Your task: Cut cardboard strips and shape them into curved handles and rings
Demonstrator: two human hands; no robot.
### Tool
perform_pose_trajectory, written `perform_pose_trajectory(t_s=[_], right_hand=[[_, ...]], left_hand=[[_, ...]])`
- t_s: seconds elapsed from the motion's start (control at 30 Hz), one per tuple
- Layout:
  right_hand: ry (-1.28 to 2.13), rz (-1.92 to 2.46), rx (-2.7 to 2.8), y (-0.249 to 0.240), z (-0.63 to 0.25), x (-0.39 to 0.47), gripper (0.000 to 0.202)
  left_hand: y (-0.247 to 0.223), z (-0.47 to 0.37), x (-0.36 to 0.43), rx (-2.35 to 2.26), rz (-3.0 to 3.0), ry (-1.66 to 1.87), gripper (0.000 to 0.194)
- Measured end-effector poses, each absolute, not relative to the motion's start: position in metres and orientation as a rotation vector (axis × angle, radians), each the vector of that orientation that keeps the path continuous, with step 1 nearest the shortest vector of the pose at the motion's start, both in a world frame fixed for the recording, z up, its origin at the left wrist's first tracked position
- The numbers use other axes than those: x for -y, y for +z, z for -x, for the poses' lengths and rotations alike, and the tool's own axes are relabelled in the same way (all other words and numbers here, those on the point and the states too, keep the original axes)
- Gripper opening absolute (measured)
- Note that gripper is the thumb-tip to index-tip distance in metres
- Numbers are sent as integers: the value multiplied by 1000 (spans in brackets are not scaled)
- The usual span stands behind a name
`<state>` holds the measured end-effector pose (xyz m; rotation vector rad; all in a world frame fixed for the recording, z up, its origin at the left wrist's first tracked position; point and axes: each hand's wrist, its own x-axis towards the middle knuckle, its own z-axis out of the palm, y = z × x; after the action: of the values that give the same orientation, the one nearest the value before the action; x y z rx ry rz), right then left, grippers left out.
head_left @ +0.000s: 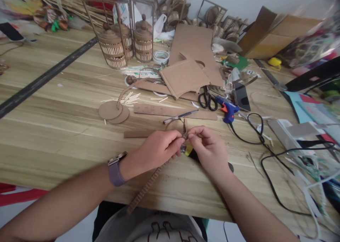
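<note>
My left hand [160, 148], with a watch on its wrist, pinches a narrow corrugated cardboard strip [145, 192] whose long ribbed end hangs down towards the table's front edge. Close against it, my right hand [211, 150] is closed, thumb and forefinger on the strip's upper end, where a short piece sticks up and a thin curl arcs to the left. The fingertips partly hide this spot. Under my right hand lies a tool with a dark handle and a yellow part [188, 150], mostly covered. A flat cardboard strip [136, 134] lies behind my left hand.
Beyond my hands are a pen [182, 116], black scissors [208, 99], a blue glue gun [227, 109] with its cord, and a phone [241, 96]. Cardboard discs [110, 110] lie left. Small lantern-like models [111, 47] stand at the back near cardboard sheets [186, 77].
</note>
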<state>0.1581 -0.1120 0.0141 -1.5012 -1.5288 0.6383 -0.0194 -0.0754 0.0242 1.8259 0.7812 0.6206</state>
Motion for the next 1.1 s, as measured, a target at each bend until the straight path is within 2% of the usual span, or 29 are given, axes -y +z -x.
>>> perform_pose_trajectory(t_s=[0.13, 0.27, 0.5, 0.7, 0.83, 1.1], right_hand=[[725, 1454, 1440, 12, -160, 111, 12], [587, 1424, 1627, 17, -161, 111, 20], [382, 1305, 1896, 25, -164, 109, 18], [385, 1264, 1865, 25, -166, 107, 3], [362, 1239, 1877, 28, -166, 106, 8], [196, 1182, 1904, 26, -162, 110, 11]], left_hand=[[24, 20, 74, -777, -1736, 640, 25], [23, 20, 74, -763, -1690, 652, 26], [22, 21, 73, -795, -1804, 681, 30], [25, 23, 74, -809, -1990, 671, 31], [26, 23, 75, -836, -2083, 662, 32], [22, 22, 75, -824, -1781, 636, 32]])
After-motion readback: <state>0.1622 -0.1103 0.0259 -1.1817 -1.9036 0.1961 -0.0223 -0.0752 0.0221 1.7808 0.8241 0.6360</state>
